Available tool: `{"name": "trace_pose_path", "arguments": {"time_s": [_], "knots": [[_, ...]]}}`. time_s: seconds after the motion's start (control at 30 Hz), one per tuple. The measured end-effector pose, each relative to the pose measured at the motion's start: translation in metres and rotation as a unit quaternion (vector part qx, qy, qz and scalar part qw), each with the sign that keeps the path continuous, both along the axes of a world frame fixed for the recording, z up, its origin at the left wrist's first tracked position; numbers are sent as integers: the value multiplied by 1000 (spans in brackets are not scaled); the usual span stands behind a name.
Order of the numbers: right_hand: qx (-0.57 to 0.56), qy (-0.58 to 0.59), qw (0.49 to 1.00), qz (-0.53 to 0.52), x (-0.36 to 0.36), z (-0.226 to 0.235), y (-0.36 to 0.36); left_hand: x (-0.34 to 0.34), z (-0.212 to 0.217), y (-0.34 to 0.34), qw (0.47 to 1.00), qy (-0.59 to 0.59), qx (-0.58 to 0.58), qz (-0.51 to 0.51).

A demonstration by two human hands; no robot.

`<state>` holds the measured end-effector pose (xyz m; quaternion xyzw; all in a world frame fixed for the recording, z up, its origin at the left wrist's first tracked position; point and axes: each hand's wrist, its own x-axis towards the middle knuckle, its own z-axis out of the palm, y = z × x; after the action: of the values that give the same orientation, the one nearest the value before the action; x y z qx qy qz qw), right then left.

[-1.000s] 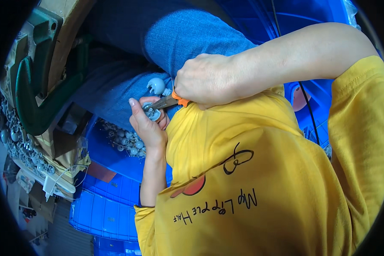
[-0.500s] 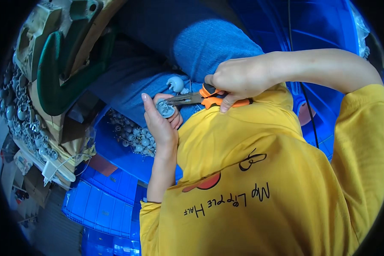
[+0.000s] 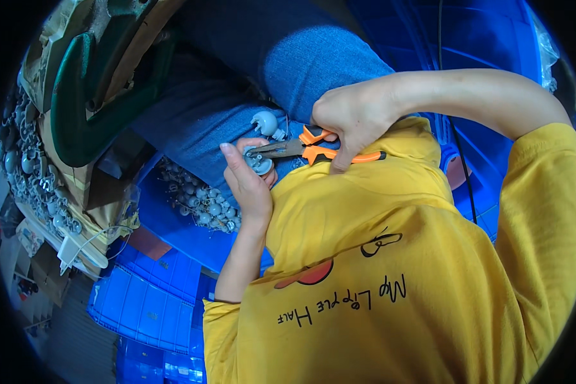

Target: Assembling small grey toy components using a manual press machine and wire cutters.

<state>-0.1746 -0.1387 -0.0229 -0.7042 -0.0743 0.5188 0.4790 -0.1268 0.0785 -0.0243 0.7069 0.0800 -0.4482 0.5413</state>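
Note:
My left hand [image 3: 252, 187] is closed around a small round grey-blue plastic part [image 3: 261, 166], its hollow inner side facing up. In my right hand [image 3: 355, 121] is a pair of long-nosed pliers [image 3: 288, 149] with orange and black handles. Their dark jaws point left and reach into the part; whether they grip anything inside I cannot tell. Just beyond the jaws, a similar grey part with a ball-shaped body [image 3: 266, 122] rests on my jeans [image 3: 326, 64].
Many small grey parts [image 3: 205, 205] fill a blue bin [image 3: 166, 233] at my left. More lie heaped on a bench [image 3: 29, 163] at the far left, near a dark green curved metal frame [image 3: 70, 109]. A black cable [image 3: 461, 153] hangs at my right beside blue plastic containers [image 3: 480, 38].
My left hand and the round part have shifted slightly right and down, and the part's tilt has changed a little. The pliers stay at the part.

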Motion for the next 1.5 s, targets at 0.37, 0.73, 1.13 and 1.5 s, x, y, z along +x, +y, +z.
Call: {"name": "trace_pose_path", "arguments": {"time_s": [0.37,0.73,1.13,1.5], "knots": [[-75,26,996,50,8,14,15,-12,-17,19,967,-207,71,-128],[-100,-104,977,157,12,27,15,-11,-7,17,982,-95,55,-151],[-92,-37,991,89,6,21,6,-4,-7,3,993,-45,39,-101],[-102,-41,992,60,5,22,14,-8,-15,8,965,-220,70,-127]]}}
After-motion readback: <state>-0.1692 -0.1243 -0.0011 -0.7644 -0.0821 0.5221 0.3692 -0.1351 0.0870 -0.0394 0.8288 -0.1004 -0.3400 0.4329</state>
